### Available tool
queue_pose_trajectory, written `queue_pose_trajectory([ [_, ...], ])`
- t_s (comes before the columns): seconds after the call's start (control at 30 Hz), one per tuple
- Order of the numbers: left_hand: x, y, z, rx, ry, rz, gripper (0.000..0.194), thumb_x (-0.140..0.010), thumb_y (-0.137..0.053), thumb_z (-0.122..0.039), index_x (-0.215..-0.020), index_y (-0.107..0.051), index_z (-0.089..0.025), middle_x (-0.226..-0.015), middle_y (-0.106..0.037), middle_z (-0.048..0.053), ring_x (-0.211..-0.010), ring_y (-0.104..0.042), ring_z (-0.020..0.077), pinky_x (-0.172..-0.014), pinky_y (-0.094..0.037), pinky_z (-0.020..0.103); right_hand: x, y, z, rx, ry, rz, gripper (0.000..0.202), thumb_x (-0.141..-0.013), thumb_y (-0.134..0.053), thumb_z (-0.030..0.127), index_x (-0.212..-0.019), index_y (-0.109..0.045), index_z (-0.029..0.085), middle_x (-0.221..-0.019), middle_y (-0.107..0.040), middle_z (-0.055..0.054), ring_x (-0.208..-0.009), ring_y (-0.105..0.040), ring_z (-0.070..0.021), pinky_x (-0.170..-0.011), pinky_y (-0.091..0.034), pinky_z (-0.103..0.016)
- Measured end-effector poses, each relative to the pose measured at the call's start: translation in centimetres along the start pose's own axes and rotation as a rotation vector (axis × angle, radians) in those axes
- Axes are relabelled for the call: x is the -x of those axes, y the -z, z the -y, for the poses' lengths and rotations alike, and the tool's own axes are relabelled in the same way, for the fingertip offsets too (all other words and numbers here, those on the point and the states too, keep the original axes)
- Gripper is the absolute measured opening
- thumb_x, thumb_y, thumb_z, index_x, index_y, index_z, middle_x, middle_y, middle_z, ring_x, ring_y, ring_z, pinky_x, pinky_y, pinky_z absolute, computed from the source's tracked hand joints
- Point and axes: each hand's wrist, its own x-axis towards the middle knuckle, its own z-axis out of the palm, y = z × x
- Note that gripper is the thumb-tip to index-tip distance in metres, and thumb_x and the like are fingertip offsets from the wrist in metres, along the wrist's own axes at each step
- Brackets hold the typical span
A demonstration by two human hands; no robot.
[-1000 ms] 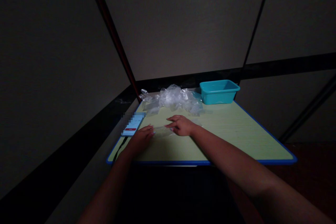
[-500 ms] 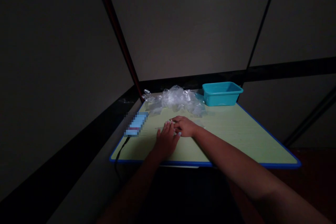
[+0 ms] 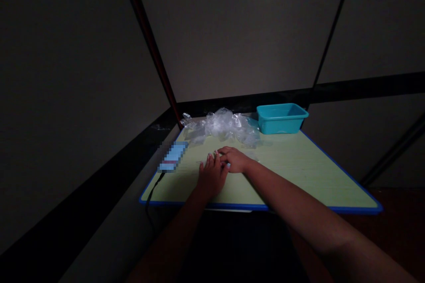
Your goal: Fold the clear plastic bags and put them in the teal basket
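Note:
My left hand (image 3: 213,178) lies on the pale green tabletop (image 3: 299,172), its fingers stretched forward and apart. Across from it, my right hand (image 3: 234,159) rests flat with fingers extended leftward, meeting the left fingertips. Beneath both hands is a thin, clear plastic sheet or bag (image 3: 254,155); only faint edges of it show on either side. Neither hand visibly grips it. Just beyond them lies a crumpled heap of clear plastic bags (image 3: 224,124).
At the back right stands a turquoise plastic basin (image 3: 282,124). A blurred-out phone-like device (image 3: 173,157) lies at the left edge, with a black cable (image 3: 150,196) hanging from it. Blue trim (image 3: 352,209) borders the table; dark walls enclose its back and left.
My left hand has shifted slightly, its fingers a little more bent and spread. My right hand stays almost in place. The heap of bags and the basin have not moved.

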Motion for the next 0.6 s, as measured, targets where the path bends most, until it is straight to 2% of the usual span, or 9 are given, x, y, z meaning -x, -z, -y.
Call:
queue_pose_trajectory([
  [0.1,0.2,0.2,0.3,-0.027,0.008,0.017,0.061,-0.094,-0.019,-0.044,-0.143,-0.019,-0.006,-0.145,-0.029,0.021,-0.137,-0.021,0.0269,-0.104,-0.022,0.054,0.0,0.2,0.2,-0.002,-0.010,0.007,0.030,-0.074,-0.059,0.024,-0.102,-0.070,0.026,-0.120,-0.058,-0.009,-0.108,-0.052,-0.0247,-0.090,-0.041,-0.039],
  [0.2,0.5,0.3,0.9,-0.085,0.011,0.040,0.058,-0.094,-0.019,-0.044,-0.141,-0.026,-0.010,-0.145,-0.029,0.019,-0.136,-0.022,0.0268,-0.104,-0.021,0.056,0.0,0.5,0.5,-0.001,-0.038,0.029,0.037,-0.074,-0.060,0.022,-0.109,-0.067,0.028,-0.124,-0.056,-0.009,-0.113,-0.050,-0.0251,-0.092,-0.040,-0.041],
  [0.43,1.2,0.4,3.3,-0.114,0.072,0.079,0.058,-0.094,-0.019,-0.046,-0.138,-0.033,-0.013,-0.147,-0.026,0.015,-0.137,-0.022,0.0266,-0.103,-0.020,0.060,0.1,0.8,0.8,-0.032,-0.086,0.053,0.042,-0.077,-0.057,0.023,-0.119,-0.061,0.029,-0.128,-0.053,-0.011,-0.116,-0.048,-0.0258,-0.095,-0.038,-0.044],
  [0.6,1.6,0.3,4.2,-0.108,0.094,0.047,0.056,-0.094,-0.019,-0.047,-0.138,-0.035,-0.016,-0.147,-0.028,0.014,-0.137,-0.022,0.0271,-0.103,-0.020,0.061,0.1,0.8,0.8,-0.055,-0.081,0.039,0.041,-0.077,-0.058,0.023,-0.117,-0.062,0.029,-0.127,-0.053,-0.011,-0.114,-0.048,-0.0273,-0.094,-0.038,-0.046],
])
